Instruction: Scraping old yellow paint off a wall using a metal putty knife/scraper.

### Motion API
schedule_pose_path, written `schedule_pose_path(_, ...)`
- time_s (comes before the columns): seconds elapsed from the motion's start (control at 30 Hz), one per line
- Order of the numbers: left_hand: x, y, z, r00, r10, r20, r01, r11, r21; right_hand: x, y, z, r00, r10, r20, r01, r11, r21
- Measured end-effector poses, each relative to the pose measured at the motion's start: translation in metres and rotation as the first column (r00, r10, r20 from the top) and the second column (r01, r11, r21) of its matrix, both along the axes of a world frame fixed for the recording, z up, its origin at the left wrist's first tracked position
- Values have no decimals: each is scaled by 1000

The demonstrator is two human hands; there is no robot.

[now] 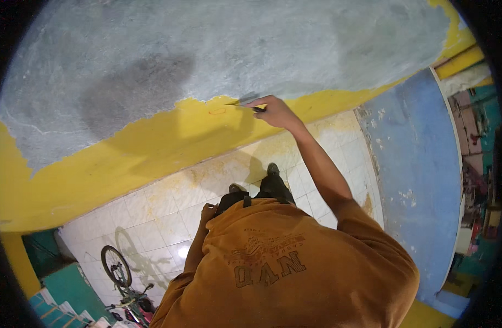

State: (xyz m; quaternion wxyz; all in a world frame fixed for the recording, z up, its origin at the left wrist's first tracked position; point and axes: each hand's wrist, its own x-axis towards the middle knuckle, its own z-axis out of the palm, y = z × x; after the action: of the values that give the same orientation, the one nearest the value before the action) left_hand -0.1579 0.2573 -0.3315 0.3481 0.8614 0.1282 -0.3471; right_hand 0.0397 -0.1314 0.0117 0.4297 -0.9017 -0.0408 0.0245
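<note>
My right hand point(275, 112) grips the dark handle of a thin-bladed scraping tool point(234, 105), probably a putty knife seen edge-on. Its tip points left, at or close to the ragged upper border of the yellow paint point(152, 143). Above that border lies a bare grey wall surface point(267, 49). A small reddish mark point(217, 111) shows on the yellow just below the tool. Beside my left thigh hangs my left hand point(210, 211), its fingers curled and partly hidden; whether it holds anything is unclear.
Yellowish dust and flakes lie on the white tiled floor point(185, 197) along the wall's foot. A bicycle point(119, 270) is at the lower left, near stairs point(66, 309). To the right runs a chipped blue wall point(415, 164), with cluttered shelves point(474, 213) beyond it.
</note>
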Motion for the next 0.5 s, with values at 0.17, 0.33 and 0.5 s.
schedule_pose_path(0.17,8,-1,13,939,319,-132,-343,906,-248,-13,-19,32,985,-70,-155,98,979,179)
schedule_pose_path(0.33,7,-2,13,926,294,-237,-352,901,-256,-24,-1,42,977,-117,-179,162,950,266)
schedule_pose_path(0.5,66,-20,43,981,189,48,-148,883,-446,-45,6,41,942,-172,-289,267,904,334)
